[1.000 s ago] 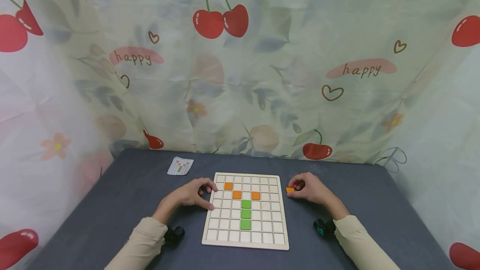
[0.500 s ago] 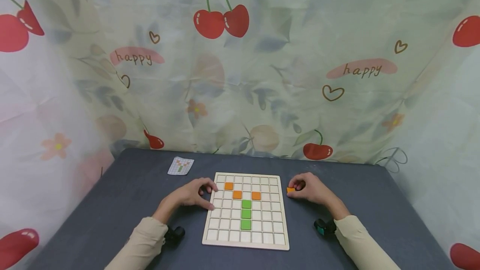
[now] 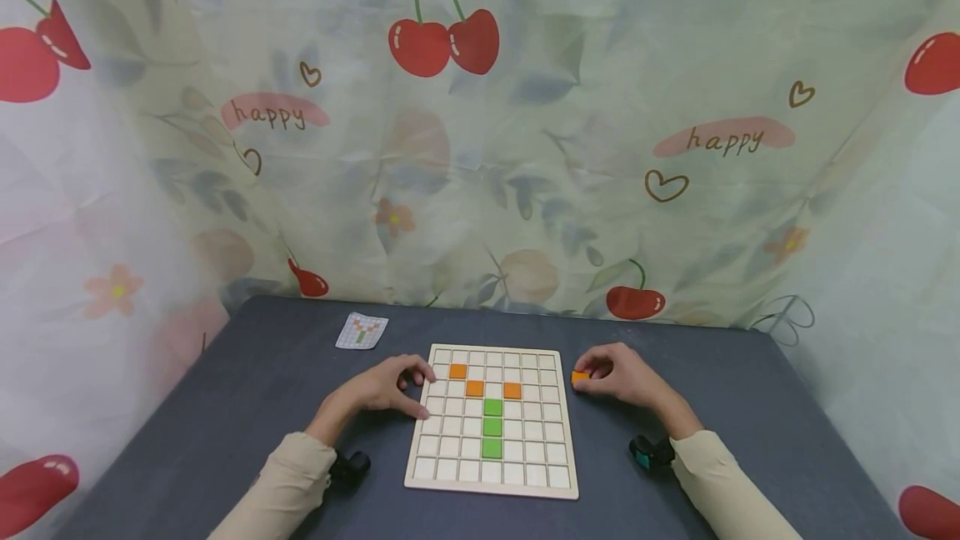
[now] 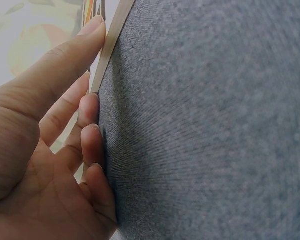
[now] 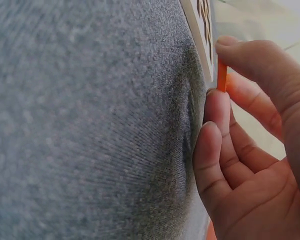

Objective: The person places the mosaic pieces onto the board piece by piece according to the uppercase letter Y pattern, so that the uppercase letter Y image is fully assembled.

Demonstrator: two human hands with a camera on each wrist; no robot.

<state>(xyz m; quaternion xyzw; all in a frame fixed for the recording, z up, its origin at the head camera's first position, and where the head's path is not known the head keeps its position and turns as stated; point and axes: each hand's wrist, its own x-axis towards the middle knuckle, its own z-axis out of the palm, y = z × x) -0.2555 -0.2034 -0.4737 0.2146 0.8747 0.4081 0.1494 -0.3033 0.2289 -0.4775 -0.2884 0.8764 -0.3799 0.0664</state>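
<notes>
A pale wooden grid board (image 3: 523, 467) lies flat on the table, with several orange and green square tiles set in its cells. My left hand (image 3: 378, 386) rests at the board's left edge, thumb and forefinger spread apart and touching its rim. Seen from the left wrist, the thumb (image 4: 70, 57) lies along the edge of the board while the other fingers bend loosely against the cloth. Just right of the board, my right hand (image 3: 624, 375) pinches an orange tile (image 5: 222, 76) between thumb and fingers. Its other fingertips are close to the cloth in the right wrist view.
A small pattern card (image 3: 362, 331) with a coloured Y shape lies behind and left of the board. Dark grey cloth (image 3: 225, 407) covers the table. A printed curtain (image 3: 480, 190) hangs behind, and a thin wire-like object (image 3: 787, 319) is at the far right corner.
The right hand has shifted very slightly, still pinching the orange tile. The left hand, board and set tiles stay in place.
</notes>
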